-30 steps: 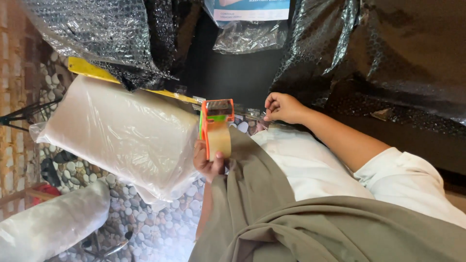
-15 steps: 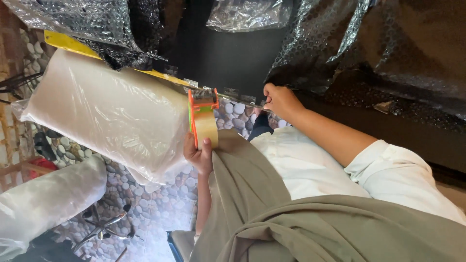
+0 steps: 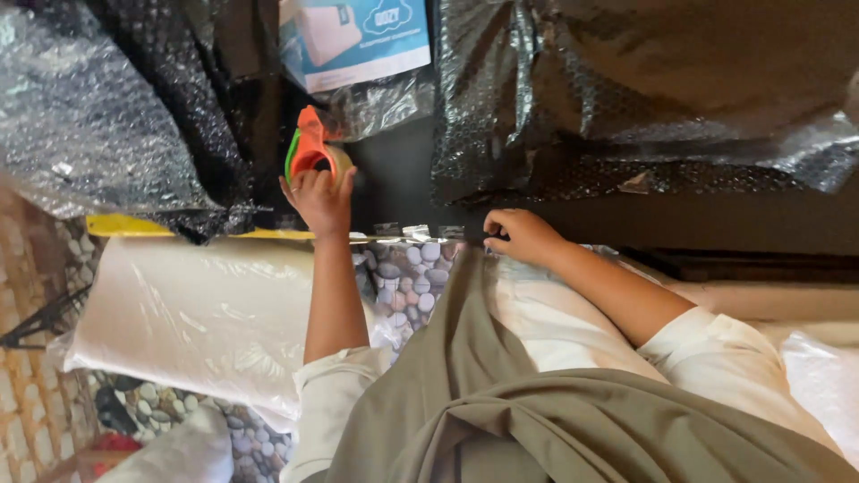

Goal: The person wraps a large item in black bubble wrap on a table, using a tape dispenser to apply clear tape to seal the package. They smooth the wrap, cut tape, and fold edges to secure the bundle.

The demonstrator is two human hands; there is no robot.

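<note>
While the left hand [image 3: 319,199] is stretched out over the black table [image 3: 403,170], its fingers are wrapped around an orange-and-green tape gun [image 3: 309,150]; grip is closed on the handle, roll of tan tape [image 3: 341,161] sits just right of the fingers. Tape gun is on or just above the table, can't tell which, between the two bubble-wrap masses. Right hand [image 3: 521,234] rests at the table's near edge, fingers curled in loosely; can't tell if it pinches anything.

Short tape strips [image 3: 420,232] hang along that edge between the hands.

Containers:
- Clear plastic bag [image 3: 380,98] at top centre, holds a flat blue-and-white printed pack [image 3: 353,38]; sits just behind the tape gun.
- Big clear poly bag [image 3: 192,313] below the table edge, left of the forearm, stuffed with a pale, bulky pillow-like item.
- Black bubble wrap [image 3: 626,89] covers a large item on the right; contents hidden.
- Second bubble-wrapped bundle [image 3: 98,125] on the left, contents hidden.

Yellow strip [image 3: 134,228] runs along the table edge at left. Pebble floor [image 3: 407,282] shows below.
</note>
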